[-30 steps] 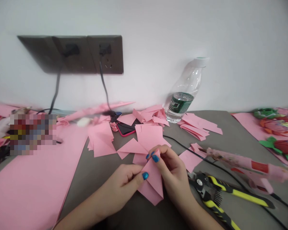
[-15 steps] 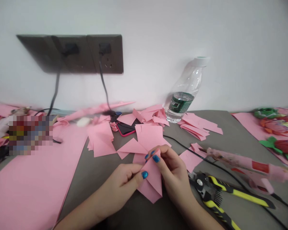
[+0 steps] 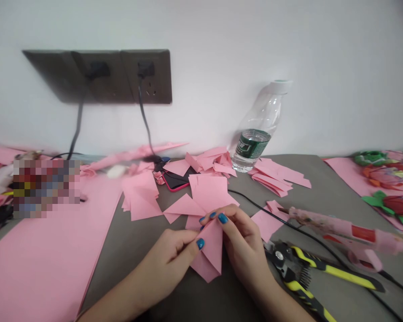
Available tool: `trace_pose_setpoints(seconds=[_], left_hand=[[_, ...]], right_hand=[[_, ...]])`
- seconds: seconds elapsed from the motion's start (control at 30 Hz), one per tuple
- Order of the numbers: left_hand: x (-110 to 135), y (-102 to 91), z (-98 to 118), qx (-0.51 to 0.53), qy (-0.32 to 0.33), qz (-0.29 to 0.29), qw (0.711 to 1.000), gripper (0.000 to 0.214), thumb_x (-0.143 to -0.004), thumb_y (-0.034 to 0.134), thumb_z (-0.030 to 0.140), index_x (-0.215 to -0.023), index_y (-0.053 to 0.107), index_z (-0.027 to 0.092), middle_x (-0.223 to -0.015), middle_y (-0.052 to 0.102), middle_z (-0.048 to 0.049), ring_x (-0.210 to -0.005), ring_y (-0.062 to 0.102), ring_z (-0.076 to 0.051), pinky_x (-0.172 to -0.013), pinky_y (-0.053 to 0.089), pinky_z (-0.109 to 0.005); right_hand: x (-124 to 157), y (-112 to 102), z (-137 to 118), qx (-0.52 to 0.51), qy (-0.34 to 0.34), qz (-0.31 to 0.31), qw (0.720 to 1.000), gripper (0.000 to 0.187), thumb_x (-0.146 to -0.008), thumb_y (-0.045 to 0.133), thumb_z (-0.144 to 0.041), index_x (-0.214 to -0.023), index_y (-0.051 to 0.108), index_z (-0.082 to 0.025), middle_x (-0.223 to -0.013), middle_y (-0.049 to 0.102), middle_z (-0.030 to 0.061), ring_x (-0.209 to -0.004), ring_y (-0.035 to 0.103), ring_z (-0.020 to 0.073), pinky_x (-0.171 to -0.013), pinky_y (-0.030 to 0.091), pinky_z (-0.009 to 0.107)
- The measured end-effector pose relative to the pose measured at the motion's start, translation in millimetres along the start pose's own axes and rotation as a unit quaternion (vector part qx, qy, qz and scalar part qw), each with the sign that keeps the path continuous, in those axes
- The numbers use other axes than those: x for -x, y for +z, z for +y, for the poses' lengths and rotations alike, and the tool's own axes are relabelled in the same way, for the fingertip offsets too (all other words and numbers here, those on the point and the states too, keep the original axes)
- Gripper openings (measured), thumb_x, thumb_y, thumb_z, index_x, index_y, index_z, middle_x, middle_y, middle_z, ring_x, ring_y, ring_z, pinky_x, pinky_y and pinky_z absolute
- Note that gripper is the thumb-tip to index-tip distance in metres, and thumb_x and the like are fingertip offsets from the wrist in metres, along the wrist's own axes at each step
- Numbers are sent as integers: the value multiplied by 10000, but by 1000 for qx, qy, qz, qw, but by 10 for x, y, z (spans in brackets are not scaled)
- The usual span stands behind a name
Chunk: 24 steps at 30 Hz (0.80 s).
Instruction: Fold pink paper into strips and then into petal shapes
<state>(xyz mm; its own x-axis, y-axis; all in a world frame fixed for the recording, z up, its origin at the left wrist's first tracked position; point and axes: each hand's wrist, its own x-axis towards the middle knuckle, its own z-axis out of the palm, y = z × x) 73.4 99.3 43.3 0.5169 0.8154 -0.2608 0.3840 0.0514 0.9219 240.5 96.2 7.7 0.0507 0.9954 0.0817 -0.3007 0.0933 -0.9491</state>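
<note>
A folded pink paper piece (image 3: pixel 211 250) is held low in the middle of the view, above the grey table (image 3: pixel 322 188). My left hand (image 3: pixel 169 259) pinches its left edge with thumb and fingers closed. My right hand (image 3: pixel 243 243) grips its upper right side, fingertips with blue nails curled over the top corner. Just behind my hands lie loose pink paper squares (image 3: pixel 208 190).
Yellow-handled pliers (image 3: pixel 298 268) and a pink glue gun (image 3: pixel 342 230) lie to the right, with a black cable (image 3: pixel 255 203) running past. A tilted plastic bottle (image 3: pixel 258 129) leans at the wall. A large pink sheet (image 3: pixel 43 255) covers the left; paper flowers (image 3: pixel 386 183) sit far right.
The folded paper has sunk slightly and been pressed narrower; my right fingertips have shifted up over its top corner. My left hand stays pinched on the left edge.
</note>
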Motion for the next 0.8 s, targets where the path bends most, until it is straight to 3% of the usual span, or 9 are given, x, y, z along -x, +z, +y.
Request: trace_pose_setpoints(seconds=[0.33,0.6,0.8], left_hand=[[17,-8,10,-15,3,-5,1000,406,-985,407,370,-624,304,218,-609,299,48,-588,292,-131,-535,234,-270],[22,-10,0,-38,-11,-5,999,381,-980,389,391,-644,383,211,-618,351,29,-599,327,-143,-533,243,-270],[12,-21,4,-56,6,21,998,347,-962,398,342,-641,386,209,-604,357,38,-585,345,-136,-543,248,-269]], right_hand=[[-6,3,8,-36,33,21,999,207,-911,695,-413,-834,660,-224,-784,783,42,-687,718,192,-586,551,268],[5,10,14,-58,43,24,997,224,-910,687,-417,-820,627,-222,-789,785,51,-651,707,193,-557,549,275],[-30,9,5,-83,48,20,995,228,-875,741,-401,-1009,640,-247,-853,764,29,-658,666,152,-554,514,229]])
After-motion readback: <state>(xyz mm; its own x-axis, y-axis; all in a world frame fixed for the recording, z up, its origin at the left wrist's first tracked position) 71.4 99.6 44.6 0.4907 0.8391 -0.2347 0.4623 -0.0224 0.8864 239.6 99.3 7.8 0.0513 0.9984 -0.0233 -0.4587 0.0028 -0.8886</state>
